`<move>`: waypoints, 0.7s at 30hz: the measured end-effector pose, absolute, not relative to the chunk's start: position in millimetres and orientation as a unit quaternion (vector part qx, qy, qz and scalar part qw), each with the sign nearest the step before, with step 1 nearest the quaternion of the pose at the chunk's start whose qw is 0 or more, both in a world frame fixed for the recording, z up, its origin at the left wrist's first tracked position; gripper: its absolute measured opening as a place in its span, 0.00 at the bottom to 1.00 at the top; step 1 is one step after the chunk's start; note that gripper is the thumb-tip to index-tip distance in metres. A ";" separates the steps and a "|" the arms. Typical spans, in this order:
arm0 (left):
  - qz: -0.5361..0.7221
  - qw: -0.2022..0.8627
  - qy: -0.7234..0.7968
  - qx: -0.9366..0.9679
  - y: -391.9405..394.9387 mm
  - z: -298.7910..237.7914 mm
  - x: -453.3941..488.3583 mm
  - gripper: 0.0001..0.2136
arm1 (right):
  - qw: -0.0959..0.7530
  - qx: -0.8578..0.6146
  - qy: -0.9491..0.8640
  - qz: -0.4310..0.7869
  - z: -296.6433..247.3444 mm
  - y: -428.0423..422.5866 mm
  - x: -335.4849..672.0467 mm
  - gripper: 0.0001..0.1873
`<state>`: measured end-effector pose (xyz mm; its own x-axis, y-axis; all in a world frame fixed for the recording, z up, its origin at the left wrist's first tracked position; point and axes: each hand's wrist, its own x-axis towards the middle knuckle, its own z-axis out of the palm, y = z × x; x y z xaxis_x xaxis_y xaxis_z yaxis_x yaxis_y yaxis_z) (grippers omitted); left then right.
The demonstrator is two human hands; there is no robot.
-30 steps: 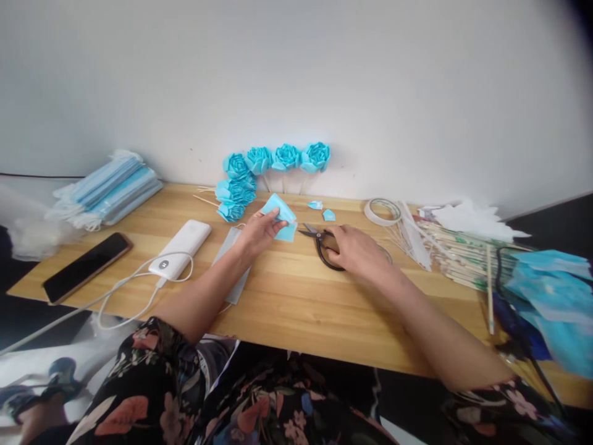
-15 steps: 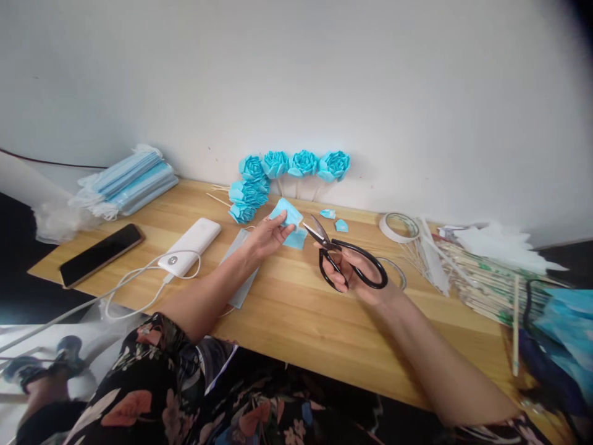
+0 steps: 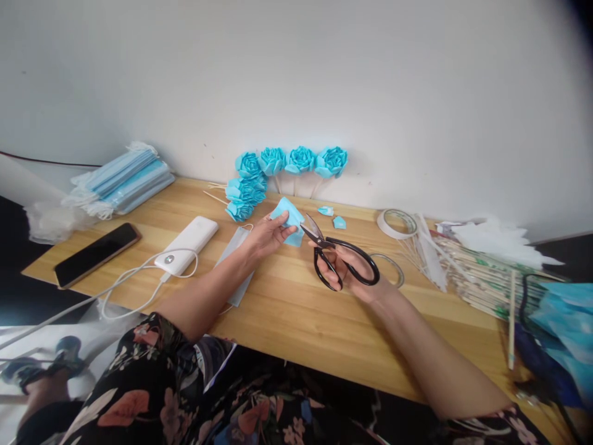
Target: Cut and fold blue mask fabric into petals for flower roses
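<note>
The table (image 3: 296,315) runs across in front of me, its far edge along the wall (image 3: 417,111). Far left lies a stack of blue and white masks (image 3: 123,179), and on the right a spread of wooden sticks (image 3: 482,272). Blue flowers (image 3: 273,161) stand and lie in a bent row at the far middle. On the left I have a dark phone (image 3: 97,254), then a white power bank (image 3: 189,241); one mask (image 3: 243,287) lies beneath my left forearm. My right grip (image 3: 354,262) is wrapped through the handles of the black scissors (image 3: 319,241), blades parted, tips at the right edge of the blue cloth (image 3: 287,205). My left grip (image 3: 270,235) pinches that cloth above the table, near the flowers. Two small blue scraps (image 3: 340,222) lie just beyond the scissors.
</note>
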<state>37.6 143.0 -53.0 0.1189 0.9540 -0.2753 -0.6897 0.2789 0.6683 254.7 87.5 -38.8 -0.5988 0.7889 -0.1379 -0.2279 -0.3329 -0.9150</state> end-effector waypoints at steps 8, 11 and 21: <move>0.579 0.707 0.356 0.197 142.5 -52.9 38.0 0.05 | 0.343 -0.301 -0.474 0.753 -35.0 87.4 254.9 0.28; 0.582 0.708 0.347 0.197 143.2 -53.8 37.4 0.05 | 0.342 -0.301 -0.469 0.757 -35.0 87.9 255.6 0.28; 0.584 0.716 0.328 0.197 143.2 -55.0 37.5 0.06 | 0.346 -0.292 -0.474 0.755 -37.4 87.3 255.1 0.28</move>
<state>37.5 143.2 -55.0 0.1032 0.9652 -0.2403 -0.7065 0.2411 0.6653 255.1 87.3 -37.4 -0.5900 0.7994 -0.1134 -0.2462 -0.3120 -0.9176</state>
